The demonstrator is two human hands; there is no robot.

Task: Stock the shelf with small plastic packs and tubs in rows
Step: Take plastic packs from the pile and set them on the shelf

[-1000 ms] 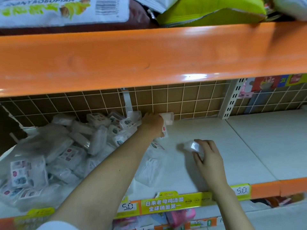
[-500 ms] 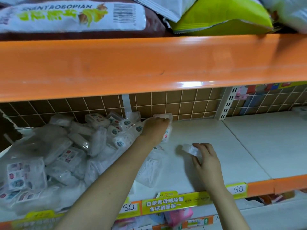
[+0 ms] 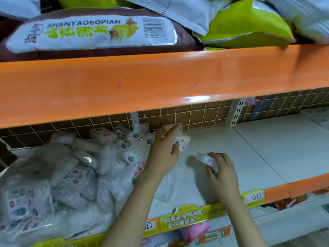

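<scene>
A loose heap of small clear plastic packs and tubs (image 3: 74,168) with coloured labels covers the left half of the white shelf (image 3: 231,157). My left hand (image 3: 163,152) reaches to the heap's right edge near the tiled back wall and grips a labelled clear tub (image 3: 181,139); another tub stands just behind it. My right hand (image 3: 222,175) hovers over the bare middle of the shelf and holds a small clear pack (image 3: 206,160) between fingers and thumb.
An orange shelf beam (image 3: 160,86) runs overhead, with large snack bags (image 3: 99,32) lying on it. A brown tiled wall (image 3: 192,114) and a white upright (image 3: 236,113) close the back. Price tags (image 3: 254,196) line the front edge. A lower shelf holds a pink item (image 3: 195,230).
My left hand has drawn slightly back from the wall with the tub. My right hand with its pack stays in about the same place. The camera tilted upward.
</scene>
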